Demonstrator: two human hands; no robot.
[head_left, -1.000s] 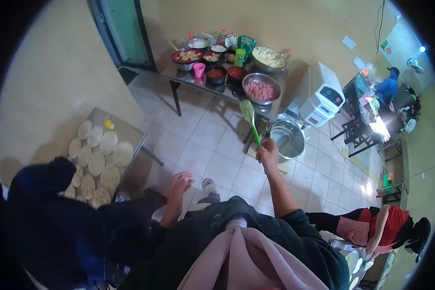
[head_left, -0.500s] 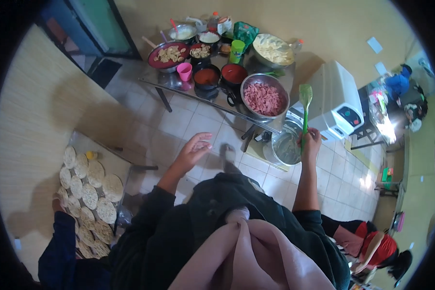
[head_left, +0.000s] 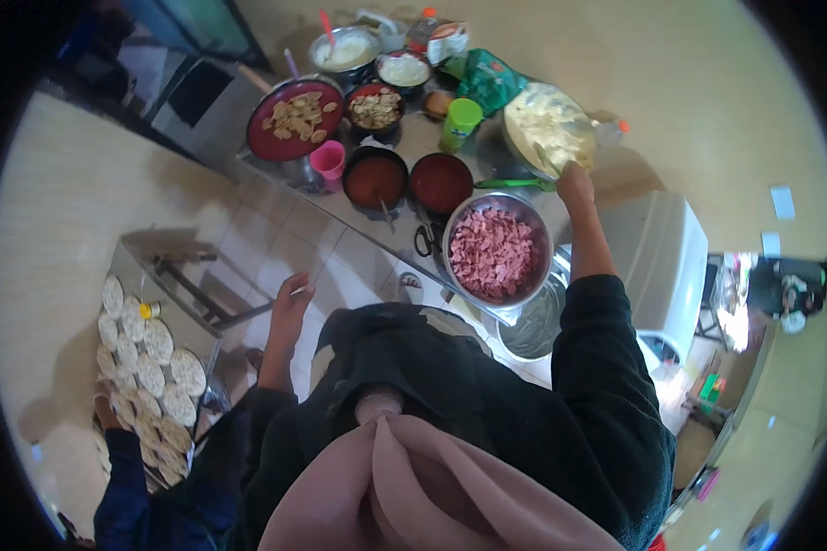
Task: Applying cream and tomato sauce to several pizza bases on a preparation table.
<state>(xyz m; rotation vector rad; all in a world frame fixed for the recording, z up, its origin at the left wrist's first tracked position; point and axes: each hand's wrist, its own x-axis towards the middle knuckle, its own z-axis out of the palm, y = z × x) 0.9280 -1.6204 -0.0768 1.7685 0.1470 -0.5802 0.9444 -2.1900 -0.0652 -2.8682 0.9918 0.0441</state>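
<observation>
Right hand (head_left: 575, 186) at the near rim of the bowl (head_left: 498, 149); fingers curled round what appears to be a spatula. Its blade (head_left: 545, 160) lies in the pale yellow mix (head_left: 544, 112); handle hidden by the hand, so exact hold point cannot be read. Left hand (head_left: 290, 301) empty, fingers loosely spread, in front of the worktop, touching nothing.

Handling (judged): spatula light, stiff along the handle, blade probably flexible at its edge. Mix looks thick and soft, so some drag at the blade; a smeared handle would turn slippery. Not fragile. Best hold: mid-handle, clear of the mix.

Worktop (head_left: 423, 138): shiny metal, crowded. A green-handled utensil (head_left: 513, 184) lies between the yellow mix and a steel bowl (head_left: 447, 241) of chopped pink pieces (head_left: 494, 253); whether it touches the right hand cannot be told. Two dark pots of red sauce, a pink cup (head_left: 327, 160) and a green container (head_left: 460, 124) stand to the left.

Room: white machine (head_left: 672, 266) at right, metal mixing bowl (head_left: 531, 321) beside it; tiled floor; at left a low table carrying flat, round breads (head_left: 164, 342), another person's hand (head_left: 104, 399) among them.
</observation>
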